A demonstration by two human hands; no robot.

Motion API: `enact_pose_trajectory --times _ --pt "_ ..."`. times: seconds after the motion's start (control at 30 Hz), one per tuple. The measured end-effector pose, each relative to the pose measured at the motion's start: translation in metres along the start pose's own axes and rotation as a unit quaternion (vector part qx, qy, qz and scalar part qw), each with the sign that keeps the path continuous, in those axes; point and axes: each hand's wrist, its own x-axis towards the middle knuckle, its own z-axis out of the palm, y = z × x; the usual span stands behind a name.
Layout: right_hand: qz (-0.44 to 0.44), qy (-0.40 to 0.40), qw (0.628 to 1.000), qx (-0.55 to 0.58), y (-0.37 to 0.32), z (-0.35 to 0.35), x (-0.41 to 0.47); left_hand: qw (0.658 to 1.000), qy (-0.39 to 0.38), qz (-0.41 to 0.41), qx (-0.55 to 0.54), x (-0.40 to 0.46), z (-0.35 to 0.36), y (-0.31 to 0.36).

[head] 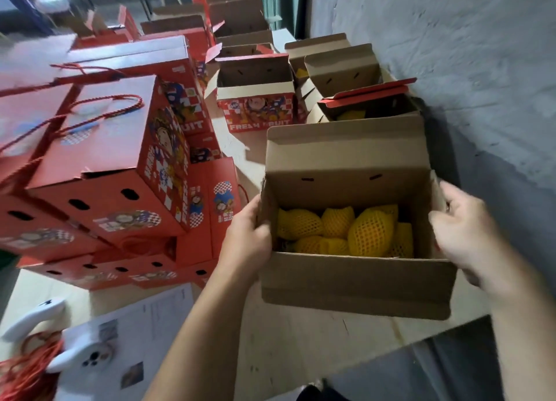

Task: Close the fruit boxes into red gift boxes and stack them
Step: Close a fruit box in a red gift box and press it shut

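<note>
An open fruit box (355, 283) stands near the table's front edge, its brown flaps up. Inside lie several fruits in yellow foam nets (346, 232). My left hand (249, 235) grips the box's left wall, thumb at the inside of the rim. My right hand (469, 232) holds the right side flap, fingers curled at its edge. To the left, closed red gift boxes (120, 172) with rope handles lie stacked, the top ones tilted.
More open red boxes (255, 93) stand in rows behind, toward the grey wall (481, 69) on the right. At the front left lie white printed sheets (132, 334), white controllers (36, 319) and red cords (33, 361). The table edge (421, 340) runs just in front of the box.
</note>
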Motion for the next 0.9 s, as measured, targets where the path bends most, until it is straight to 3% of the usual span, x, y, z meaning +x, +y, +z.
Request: enact_pose_trajectory --times 0.13,0.3,0.47,0.63,0.7,0.9 --pt "-0.084 0.044 0.995 -0.024 -0.012 -0.043 -0.039 0.995 0.006 0.099 -0.03 -0.07 -0.056 0.025" --pt "-0.167 0.041 0.983 -0.069 0.001 -0.03 -0.103 0.991 0.021 0.128 -0.036 -0.164 -0.147 0.008" --pt "-0.154 -0.04 0.986 -0.057 -0.094 0.055 -0.241 0.995 0.074 0.065 -0.026 -0.257 -0.253 -0.059" --pt "-0.213 -0.172 0.958 -0.081 -0.178 0.142 -0.349 0.981 0.194 -0.006 -0.021 -0.33 -0.35 -0.124" --pt "-0.225 -0.224 0.942 -0.108 -0.2 0.171 -0.376 0.97 0.241 -0.019 -0.014 -0.351 -0.38 -0.142" --pt "-0.258 -0.267 0.922 -0.109 -0.252 0.258 -0.405 0.941 0.331 -0.059 -0.047 -0.372 -0.45 -0.186"
